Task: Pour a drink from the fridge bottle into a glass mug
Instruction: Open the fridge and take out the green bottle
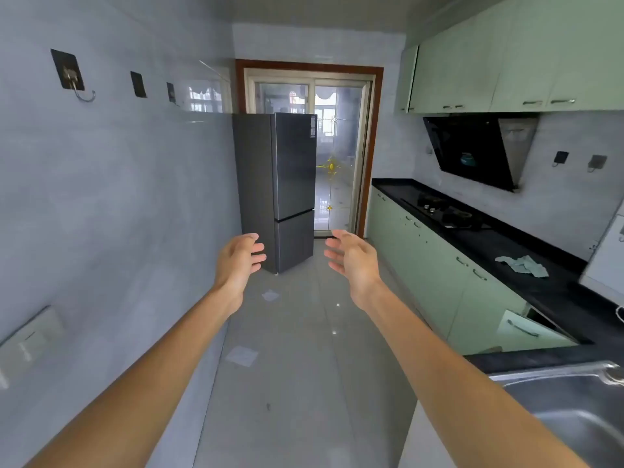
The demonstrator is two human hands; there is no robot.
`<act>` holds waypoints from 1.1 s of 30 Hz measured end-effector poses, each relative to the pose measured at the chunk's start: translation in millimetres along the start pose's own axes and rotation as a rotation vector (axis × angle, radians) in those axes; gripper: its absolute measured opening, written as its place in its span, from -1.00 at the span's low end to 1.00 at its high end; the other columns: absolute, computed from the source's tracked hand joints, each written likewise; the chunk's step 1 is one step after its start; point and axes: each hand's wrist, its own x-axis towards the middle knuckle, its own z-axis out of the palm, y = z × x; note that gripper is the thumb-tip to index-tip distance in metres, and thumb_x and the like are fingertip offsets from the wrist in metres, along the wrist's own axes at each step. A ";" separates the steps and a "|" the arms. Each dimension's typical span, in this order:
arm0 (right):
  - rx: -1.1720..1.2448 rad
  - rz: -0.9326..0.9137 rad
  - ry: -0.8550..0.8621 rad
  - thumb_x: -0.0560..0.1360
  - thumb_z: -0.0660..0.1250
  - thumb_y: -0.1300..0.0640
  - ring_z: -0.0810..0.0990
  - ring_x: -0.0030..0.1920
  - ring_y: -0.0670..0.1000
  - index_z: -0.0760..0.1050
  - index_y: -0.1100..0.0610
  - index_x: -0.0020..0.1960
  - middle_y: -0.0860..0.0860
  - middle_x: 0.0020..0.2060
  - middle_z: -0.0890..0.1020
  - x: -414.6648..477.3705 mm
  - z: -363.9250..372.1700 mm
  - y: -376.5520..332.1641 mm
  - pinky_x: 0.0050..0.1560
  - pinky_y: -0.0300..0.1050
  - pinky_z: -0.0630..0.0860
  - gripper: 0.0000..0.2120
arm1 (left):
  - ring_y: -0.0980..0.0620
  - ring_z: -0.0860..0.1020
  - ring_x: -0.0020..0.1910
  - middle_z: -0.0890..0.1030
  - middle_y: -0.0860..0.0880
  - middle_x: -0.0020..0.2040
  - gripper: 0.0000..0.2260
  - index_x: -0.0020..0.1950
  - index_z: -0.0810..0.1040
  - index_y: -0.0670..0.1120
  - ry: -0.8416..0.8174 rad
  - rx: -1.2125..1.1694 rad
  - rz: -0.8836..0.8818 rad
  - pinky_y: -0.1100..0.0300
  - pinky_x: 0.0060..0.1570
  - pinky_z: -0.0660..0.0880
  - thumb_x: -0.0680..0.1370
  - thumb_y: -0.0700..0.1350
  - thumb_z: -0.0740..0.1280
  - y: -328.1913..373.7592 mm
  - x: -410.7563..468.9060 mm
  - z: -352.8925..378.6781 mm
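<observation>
Both hands reach out in front with palms facing each other. The left hand (238, 261) and the right hand (353, 261) have loose, spread fingers and hold nothing. The dark fridge (287, 184) stands at the far end by the left wall, both doors closed, and a crumpled cloth (521, 265) lies on the black tabletop (499, 244) on the right.
</observation>
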 end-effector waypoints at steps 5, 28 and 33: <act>0.004 0.046 0.043 0.61 0.16 0.15 0.64 -0.08 -0.02 0.57 0.04 0.07 0.02 -0.03 0.67 32.7 -8.3 23.0 0.00 -0.16 0.58 -0.79 | -0.06 0.61 0.03 0.60 -0.08 0.08 -0.81 0.13 0.52 -0.06 0.016 0.023 -0.050 0.13 0.07 0.52 0.62 -0.12 0.15 -27.2 30.0 10.2; -0.031 -0.026 0.042 0.62 0.12 0.16 0.63 -0.06 -0.02 0.54 0.02 0.05 -0.02 -0.06 0.65 290.5 45.0 25.4 0.07 -0.13 0.56 -0.78 | -0.04 0.62 -0.05 0.61 -0.06 0.02 -0.81 0.13 0.54 -0.09 -0.015 0.003 -0.026 0.16 0.01 0.55 0.61 -0.13 0.17 -48.8 279.8 125.7; -0.032 -0.016 0.018 0.61 0.15 0.14 0.64 -0.05 -0.01 0.56 0.01 0.04 -0.02 -0.07 0.66 365.7 28.9 31.4 0.07 -0.13 0.57 -0.80 | -0.02 0.63 -0.07 0.61 -0.04 -0.01 -0.80 0.13 0.54 -0.08 0.008 0.011 -0.016 0.17 0.00 0.56 0.60 -0.12 0.16 -64.4 336.2 167.0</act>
